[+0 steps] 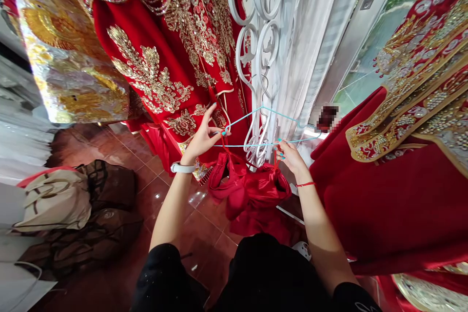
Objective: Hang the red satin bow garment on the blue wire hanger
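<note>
A light blue clothes hanger (pixel 262 107) with a metal hook is held level in front of the white ironwork. My left hand (pixel 205 137), with a white band on its wrist, pinches the hanger's left end between thumb and fingers, while one finger points up. A thin red strap passes at that fingertip. My right hand (pixel 290 156), a red cord on its wrist, is closed at the lower bar around another red strap (pixel 275 158). From the straps hangs a shiny red dress (pixel 258 186), its top gaping open below the hanger.
Red gowns with gold beading (pixel 153 75) hang at the left, beside a gold and white garment (pixel 69 58). White scrolled ironwork (pixel 258 48) stands ahead. Another embroidered red gown (pixel 373 204) hangs at the right. Bags (pixel 58 195) lie on the tiled floor (pixel 142 156).
</note>
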`<state>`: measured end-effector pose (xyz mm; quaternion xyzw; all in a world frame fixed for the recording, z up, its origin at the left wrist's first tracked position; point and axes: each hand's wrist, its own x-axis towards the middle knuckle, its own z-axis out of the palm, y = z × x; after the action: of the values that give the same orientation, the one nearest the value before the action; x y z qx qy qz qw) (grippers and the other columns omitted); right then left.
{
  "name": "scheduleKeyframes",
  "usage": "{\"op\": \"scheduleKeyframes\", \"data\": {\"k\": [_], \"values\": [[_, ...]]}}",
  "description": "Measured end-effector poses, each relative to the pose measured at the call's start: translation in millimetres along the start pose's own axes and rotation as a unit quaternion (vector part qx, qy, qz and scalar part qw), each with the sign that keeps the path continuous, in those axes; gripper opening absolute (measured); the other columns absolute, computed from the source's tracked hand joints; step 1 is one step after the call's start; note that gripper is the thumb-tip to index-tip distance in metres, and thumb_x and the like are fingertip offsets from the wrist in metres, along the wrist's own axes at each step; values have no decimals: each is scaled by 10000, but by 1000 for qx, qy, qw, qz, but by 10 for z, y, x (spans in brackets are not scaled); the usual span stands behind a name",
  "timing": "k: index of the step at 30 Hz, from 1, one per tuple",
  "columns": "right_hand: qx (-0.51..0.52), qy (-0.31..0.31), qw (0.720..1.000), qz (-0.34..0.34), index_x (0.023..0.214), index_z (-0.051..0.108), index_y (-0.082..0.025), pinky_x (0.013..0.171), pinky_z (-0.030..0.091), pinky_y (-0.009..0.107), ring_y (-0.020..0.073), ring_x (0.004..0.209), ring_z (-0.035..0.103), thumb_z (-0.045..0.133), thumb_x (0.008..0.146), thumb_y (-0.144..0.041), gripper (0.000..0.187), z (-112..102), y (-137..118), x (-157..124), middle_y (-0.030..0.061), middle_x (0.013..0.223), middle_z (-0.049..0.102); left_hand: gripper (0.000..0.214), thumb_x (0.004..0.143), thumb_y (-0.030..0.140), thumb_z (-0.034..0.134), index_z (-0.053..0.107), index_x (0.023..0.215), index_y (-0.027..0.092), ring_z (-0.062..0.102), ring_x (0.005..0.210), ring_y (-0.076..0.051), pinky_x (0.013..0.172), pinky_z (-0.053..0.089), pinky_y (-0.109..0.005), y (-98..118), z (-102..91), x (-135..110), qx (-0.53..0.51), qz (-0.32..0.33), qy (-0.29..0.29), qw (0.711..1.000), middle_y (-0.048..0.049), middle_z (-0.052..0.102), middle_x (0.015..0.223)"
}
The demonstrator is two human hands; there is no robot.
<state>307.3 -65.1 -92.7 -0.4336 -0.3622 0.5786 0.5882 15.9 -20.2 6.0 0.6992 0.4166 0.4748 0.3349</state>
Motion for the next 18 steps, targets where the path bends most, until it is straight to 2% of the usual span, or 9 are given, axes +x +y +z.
{"op": "scheduleKeyframes", "data": {"k": [4, 6, 10, 12, 15, 18], "values": [[5, 20, 1000, -3, 727, 577, -221, 417, 255, 183, 45, 499, 367, 847, 595, -606, 488, -6, 20, 11, -47, 654, 521, 581, 793, 128, 657, 569, 1363, 191, 707, 826, -186, 840, 560, -329, 78, 8, 22, 64, 14, -148, 987, -81, 719, 1056], [-3, 26, 1000, -14, 731, 573, -223, 417, 268, 178, 45, 496, 383, 836, 616, -619, 489, -27, 8, 7, -49, 641, 512, 463, 795, 139, 649, 633, 1257, 174, 682, 813, -195, 822, 546, -331, 54, 30, 41, 106, 23, -189, 976, -50, 719, 935], [-18, 35, 999, -35, 762, 561, -229, 412, 260, 183, 53, 486, 392, 823, 632, -613, 483, -87, -44, -32, -54, 617, 505, 143, 879, 283, 604, 695, 935, 187, 612, 777, -197, 852, 510, -362, -61, 120, 61, 172, 72, -148, 971, -52, 692, 899], [-28, 65, 996, -50, 825, 573, -238, 405, 247, 186, 55, 468, 379, 828, 622, -574, 468, -152, -68, -66, -64, 604, 511, 178, 898, 337, 584, 662, 814, 200, 590, 768, -203, 857, 493, -362, -111, 151, 64, 177, 85, -133, 971, -49, 672, 854], [-50, 147, 985, -78, 898, 581, -245, 397, 248, 185, 62, 442, 374, 815, 621, -460, 422, -357, -107, -141, -78, 565, 514, 234, 895, 379, 572, 625, 744, 208, 544, 701, -197, 793, 477, -344, -143, 149, 72, 182, 83, -142, 969, -35, 648, 776], [-65, 211, 969, -114, 902, 577, -244, 412, 338, 195, 88, 453, 453, 733, 660, -388, 322, -665, -189, -263, -60, 568, 559, 268, 880, 431, 579, 623, 740, 207, 509, 665, -184, 755, 457, -324, -131, 124, 89, 178, 71, -146, 971, -22, 640, 745]]}}
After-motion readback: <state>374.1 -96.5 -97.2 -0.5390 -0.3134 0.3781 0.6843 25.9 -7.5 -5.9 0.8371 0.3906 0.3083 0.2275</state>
